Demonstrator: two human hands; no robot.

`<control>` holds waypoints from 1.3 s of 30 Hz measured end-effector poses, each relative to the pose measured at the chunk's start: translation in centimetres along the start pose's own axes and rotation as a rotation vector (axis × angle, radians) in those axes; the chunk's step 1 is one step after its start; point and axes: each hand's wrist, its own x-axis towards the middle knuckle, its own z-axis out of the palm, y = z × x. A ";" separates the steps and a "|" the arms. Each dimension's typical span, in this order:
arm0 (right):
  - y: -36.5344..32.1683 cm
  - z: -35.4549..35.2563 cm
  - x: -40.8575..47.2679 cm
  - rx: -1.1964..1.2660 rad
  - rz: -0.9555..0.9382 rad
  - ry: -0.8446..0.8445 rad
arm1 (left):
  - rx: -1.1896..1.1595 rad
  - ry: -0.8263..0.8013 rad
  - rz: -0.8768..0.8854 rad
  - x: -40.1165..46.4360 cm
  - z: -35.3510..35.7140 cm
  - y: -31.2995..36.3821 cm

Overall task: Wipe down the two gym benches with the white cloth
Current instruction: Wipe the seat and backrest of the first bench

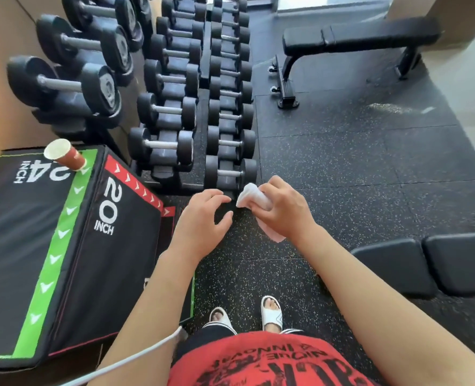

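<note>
Single head camera looks steeply down, close above the hands.

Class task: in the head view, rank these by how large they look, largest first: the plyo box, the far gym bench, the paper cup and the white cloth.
1. Plyo box, though nearness to the camera enlarges it.
2. Far gym bench.
3. and 4. Paper cup and white cloth look alike; the right hand partly hides the cloth, so I leave them unranked.

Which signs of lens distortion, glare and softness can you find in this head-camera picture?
Head view: the wide lens bows the dumbbell rack and leans the paper cup; daylight glares on the floor at upper right; the far bench looks soft; the right hand gripping the white cloth is fairly sharp.
</note>
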 end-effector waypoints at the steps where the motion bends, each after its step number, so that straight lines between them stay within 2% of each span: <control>1: 0.6 -0.3 -0.4 0.000 0.019 0.017 | 0.001 -0.014 0.023 0.6 0.3 0.5; 13: 5.0 -3.9 -7.3 -0.067 0.306 0.178 | -0.040 -0.217 0.307 5.8 5.0 4.6; 23: 8.1 -7.1 -15.8 -0.182 0.483 0.352 | -0.091 -0.352 0.491 4.5 9.5 11.8; 31: 12.9 -11.6 -21.3 -0.169 0.564 0.397 | -0.064 -0.378 0.532 3.7 13.1 18.7; 39: 22.4 -17.7 -28.6 -0.138 0.529 0.416 | -0.040 -0.361 0.493 0.2 19.5 29.3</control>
